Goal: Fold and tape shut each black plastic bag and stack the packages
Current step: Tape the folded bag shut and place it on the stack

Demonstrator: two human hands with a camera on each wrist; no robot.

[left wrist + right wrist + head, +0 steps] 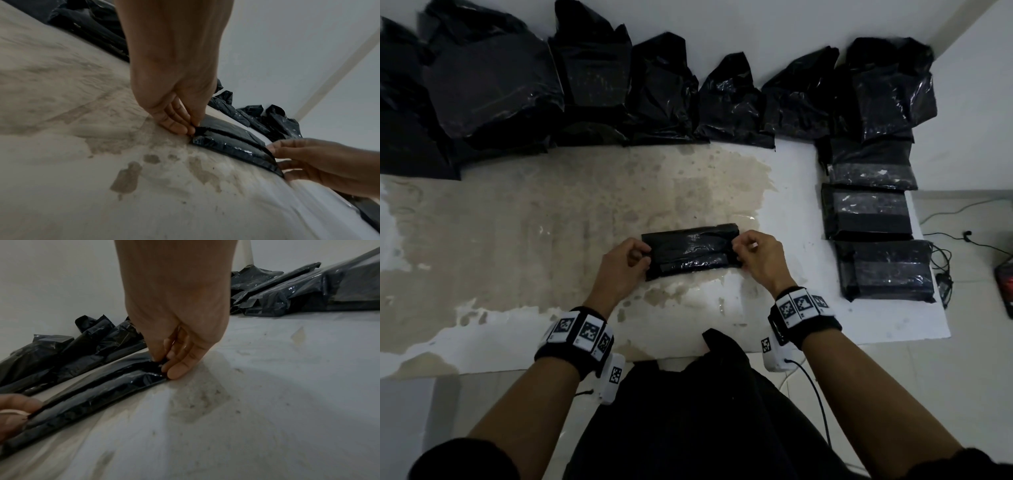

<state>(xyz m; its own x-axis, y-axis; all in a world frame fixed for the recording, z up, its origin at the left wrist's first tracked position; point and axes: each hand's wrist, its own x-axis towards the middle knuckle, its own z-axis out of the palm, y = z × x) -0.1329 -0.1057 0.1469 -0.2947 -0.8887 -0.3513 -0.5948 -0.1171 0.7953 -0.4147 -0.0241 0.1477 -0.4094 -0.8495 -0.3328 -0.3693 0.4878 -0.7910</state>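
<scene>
White tabletop with worn, brownish stained patches (551,219) across centre and left of head view. Pale tiled floor (969,342) at right; thin black cables (941,253) trailing over it beside table edge. Red-and-black object (1004,284) at far right edge, partly cropped. White wall (774,20) along top.

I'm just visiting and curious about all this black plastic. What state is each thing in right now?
Bag: folded flat on the table, pinched at both ends.
Left hand: pinches the bag's left end.
Right hand: pinches the bag's right end.
Packages: folded, taped, lying in a column at the right.
Loose bags: crumpled, unfolded, along the wall.
Table: stained, white coating worn off.
</scene>
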